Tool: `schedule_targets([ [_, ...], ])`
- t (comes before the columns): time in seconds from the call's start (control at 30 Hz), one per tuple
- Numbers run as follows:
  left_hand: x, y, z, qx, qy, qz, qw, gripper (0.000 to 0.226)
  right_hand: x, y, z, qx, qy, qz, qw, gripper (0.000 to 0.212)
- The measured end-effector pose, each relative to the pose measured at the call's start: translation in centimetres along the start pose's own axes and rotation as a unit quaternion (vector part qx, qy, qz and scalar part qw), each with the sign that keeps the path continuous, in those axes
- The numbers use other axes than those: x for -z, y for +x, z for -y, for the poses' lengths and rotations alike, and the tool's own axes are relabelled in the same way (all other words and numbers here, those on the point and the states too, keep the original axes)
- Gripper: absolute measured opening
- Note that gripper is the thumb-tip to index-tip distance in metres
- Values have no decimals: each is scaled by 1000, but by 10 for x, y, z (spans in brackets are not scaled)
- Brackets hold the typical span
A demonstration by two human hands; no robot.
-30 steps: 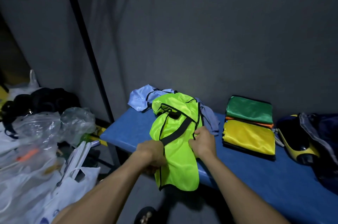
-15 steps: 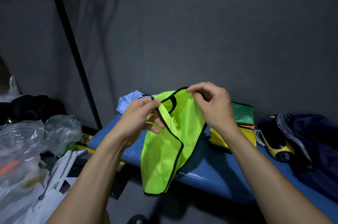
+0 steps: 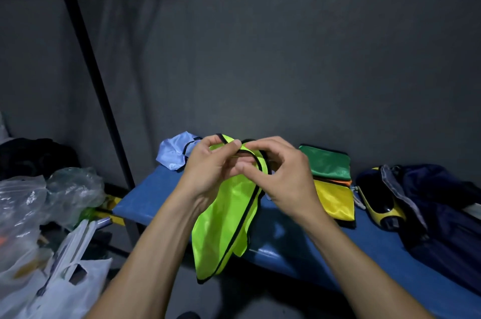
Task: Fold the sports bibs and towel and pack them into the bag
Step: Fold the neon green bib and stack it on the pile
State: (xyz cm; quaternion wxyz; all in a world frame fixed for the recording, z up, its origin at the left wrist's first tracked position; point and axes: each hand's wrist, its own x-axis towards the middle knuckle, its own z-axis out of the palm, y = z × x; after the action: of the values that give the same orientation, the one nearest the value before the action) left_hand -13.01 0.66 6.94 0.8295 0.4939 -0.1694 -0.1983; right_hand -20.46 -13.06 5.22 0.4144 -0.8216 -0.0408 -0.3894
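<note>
Arms reach forward from the bottom edge, and both hands meet over the bench (image 3: 145, 204). Left hand (image 3: 208, 170) pinches the black-trimmed top edge of the neon bib (image 3: 223, 225); right hand (image 3: 283, 175) pinches that same edge just beside it, fingers curled. The bib hangs from the pinch, its lower end dangling past the bench's front edge. To fold it well, I judge I should match the trims edge to edge, keep the slippery cloth taut between both pinches, then lay it flat on the bench to crease. Farther back lies the pale blue cloth (image 3: 174, 152), crumpled behind my left hand; whether it is the towel or another bib I cannot tell. To the right sits the folded stack (image 3: 333, 188), green over orange over yellow. Beyond it a yellow-and-black thing (image 3: 382, 206) and dark fabric (image 3: 442, 204) may be the bag; too dim to say. My hands hide the bib's shoulder straps.
</note>
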Motion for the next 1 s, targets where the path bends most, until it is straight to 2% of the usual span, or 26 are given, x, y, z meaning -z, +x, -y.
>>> schedule_targets([
  [0.07, -1, -1, 0, 18, 1, 24, 1000, 22, -3, -2, -5, 21, -17, -47, 999, 19],
  [0.13, 2, -4, -2, 17, 29, 29, 999, 22, -3, -2, -9, 29, -27, -58, 998, 13],
  [0.23, 12, -5, -5, -53, 120, 12, 991, 30, 2, 0, -13, 22, -22, -41, 999, 12],
  [0.27, 16, -5, -5, -102, 189, 12, 976, 33, 4, 2, -13, 13, -13, -32, 999, 12],
  [0.3, 21, -3, -5, -174, 289, 14, 941, 36, 7, 4, -13, 3, -2, -20, 1000, 12],
  [0.37, 28, -1, -2, -303, 477, 37, 824, 37, 12, 8, -10, -18, 24, 17, 999, 11],
  [0.4, 28, 1, -1, -337, 516, 53, 786, 33, 14, 11, -8, -26, 34, 37, 998, 10],
  [0.43, 27, 2, 0, -349, 523, 66, 775, 28, 16, 13, -6, -30, 41, 54, 997, 10],
  [0.53, 24, 6, 2, -338, 493, 86, 797, 18, 21, 19, -4, -39, 57, 89, 994, 9],
  [0.63, 24, 9, 2, -263, 460, 133, 837, 21, 28, 19, -2, -49, 90, 121, 987, 6],
  [0.8, 20, 9, 3, -231, 406, 185, 864, 24, 36, 17, -3, -74, 137, 146, 977, 4],
  [0.87, 19, 10, 1, -241, 390, 177, 871, 23, 37, 14, -5, -81, 146, 134, 977, 1],
  [1.0, 13, 13, -4, -266, 396, 163, 864, 18, 36, -2, -6, -98, 121, 123, 980, 12],
])
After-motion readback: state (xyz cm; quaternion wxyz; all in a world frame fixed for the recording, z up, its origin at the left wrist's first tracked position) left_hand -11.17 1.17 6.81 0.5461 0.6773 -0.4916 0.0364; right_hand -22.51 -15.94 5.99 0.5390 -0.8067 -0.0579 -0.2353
